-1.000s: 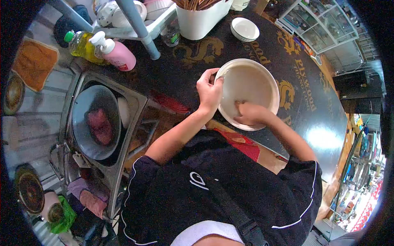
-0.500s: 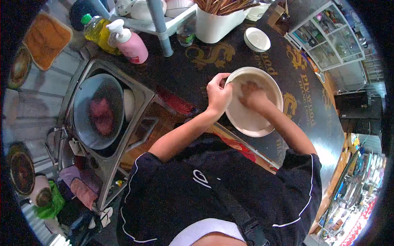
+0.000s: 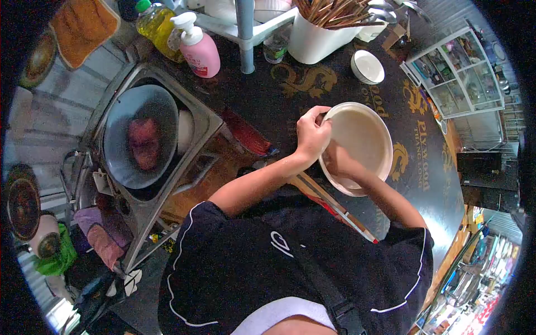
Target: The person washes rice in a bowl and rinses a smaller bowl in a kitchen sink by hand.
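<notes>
Round cream basin (image 3: 365, 139), smooth and shallow, resting on the black tabletop (image 3: 262, 95) near its front edge, just beside the sink. Left hand (image 3: 312, 135) clenched over the basin's near-left rim, fingers curled on the lip. Right hand (image 3: 339, 161) down inside the basin against its lower wall, fingers bent and pressed to the smooth inner surface; impossible to tell whether anything lies under them. Glossy dark tabletop printed with gold dragon motifs and lettering, reflecting light toward the right end. Small white round bowl (image 3: 367, 67) farther back, well apart from the basin. White rectangular tub (image 3: 315, 36) full of brown wooden chopsticks standing upright beside a grey pole (image 3: 244, 39). Pink pump bottle (image 3: 199, 49) and yellow-green plastic bottle (image 3: 159, 22) with a green cap touching each other at the back left. Square stainless-steel sink (image 3: 195, 120) to the left, holding a large round dark metal bowl (image 3: 139, 142) with something reddish in it. Orange textured cloth (image 3: 84, 25) lying beyond the sink on grey planks. Glass-fronted white cabinet (image 3: 452, 78) off to the right, shelves crowded with small items. Black short-sleeved shirt with white piping filling the lower view.
</notes>
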{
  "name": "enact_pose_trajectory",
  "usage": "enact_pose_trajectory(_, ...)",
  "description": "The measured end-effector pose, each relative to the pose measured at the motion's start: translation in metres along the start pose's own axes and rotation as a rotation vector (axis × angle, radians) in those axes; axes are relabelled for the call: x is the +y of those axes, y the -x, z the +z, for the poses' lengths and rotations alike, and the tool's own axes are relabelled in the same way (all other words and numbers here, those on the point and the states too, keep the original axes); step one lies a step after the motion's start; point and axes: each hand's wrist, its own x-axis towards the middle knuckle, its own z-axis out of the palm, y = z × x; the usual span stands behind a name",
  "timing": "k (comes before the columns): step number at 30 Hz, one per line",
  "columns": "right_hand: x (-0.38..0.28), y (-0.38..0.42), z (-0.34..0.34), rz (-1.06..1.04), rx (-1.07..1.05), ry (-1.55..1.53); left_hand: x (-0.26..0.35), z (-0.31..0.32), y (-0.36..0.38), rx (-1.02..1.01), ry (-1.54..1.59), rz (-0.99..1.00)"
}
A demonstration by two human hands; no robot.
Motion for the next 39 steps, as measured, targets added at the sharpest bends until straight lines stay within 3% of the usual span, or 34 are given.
enact_pose_trajectory(3,0.036,-0.038,0.019,-0.332,0.448,0.424,-0.006,0.005,-0.001,0.013,0.067,0.053)
enact_pose_trajectory(5,0.027,-0.031,-0.002,-0.229,0.433,0.576,-0.008,0.004,-0.001,-0.009,0.027,0.051)
enact_pose_trajectory(6,0.032,-0.033,-0.005,0.007,0.337,0.624,-0.001,0.003,0.001,-0.017,0.115,-0.018)
enact_pose_trajectory(9,0.040,-0.007,-0.021,0.194,0.282,0.610,-0.006,0.004,-0.001,-0.008,0.054,0.052)
enact_pose_trajectory(10,0.028,0.002,-0.036,0.384,0.018,0.449,-0.007,0.004,0.000,-0.015,0.053,0.049)
enact_pose_trajectory(11,0.021,0.009,-0.041,0.387,0.020,0.445,-0.008,0.004,0.000,-0.012,0.066,0.036)
enact_pose_trajectory(13,0.013,0.023,-0.043,0.489,-0.323,0.313,-0.005,0.004,-0.001,-0.011,0.078,0.026)
enact_pose_trajectory(17,0.009,0.037,-0.021,0.344,-0.386,0.186,-0.002,0.003,0.001,-0.022,0.104,0.012)
enact_pose_trajectory(20,-0.002,0.024,-0.005,0.226,-0.230,0.005,-0.005,0.003,0.000,-0.035,0.124,0.014)
enact_pose_trajectory(22,0.011,0.004,0.008,-0.111,-0.108,-0.018,-0.007,0.006,-0.001,-0.035,0.141,0.016)
enact_pose_trajectory(23,0.016,-0.005,0.014,-0.106,-0.105,-0.021,-0.008,0.006,-0.002,-0.032,0.133,0.032)
enact_pose_trajectory(25,0.012,-0.018,0.016,-0.243,0.353,0.642,-0.012,0.005,-0.003,-0.030,0.114,0.064)
enact_pose_trajectory(26,0.014,-0.020,0.013,-0.233,0.358,0.638,-0.016,0.005,-0.004,-0.043,0.108,0.057)
enact_pose_trajectory(28,-0.001,-0.014,-0.013,0.110,0.198,0.675,-0.014,0.005,-0.003,-0.046,0.120,0.041)
enact_pose_trajectory(33,0.034,0.004,-0.019,0.176,0.334,0.536,-0.009,0.003,-0.002,-0.033,0.054,0.028)
enact_pose_trajectory(35,0.023,0.020,-0.033,0.359,0.024,0.376,-0.005,0.002,0.000,-0.050,0.047,0.028)
enact_pose_trajectory(36,0.021,0.026,-0.033,0.357,0.022,0.374,-0.002,0.003,0.001,-0.049,0.073,0.025)
enact_pose_trajectory(38,0.016,0.035,-0.031,0.393,-0.305,0.292,-0.001,0.003,0.001,-0.046,0.098,0.022)
enact_pose_trajectory(39,0.012,0.039,-0.028,0.392,-0.306,0.292,-0.002,0.003,0.001,-0.047,0.103,0.011)
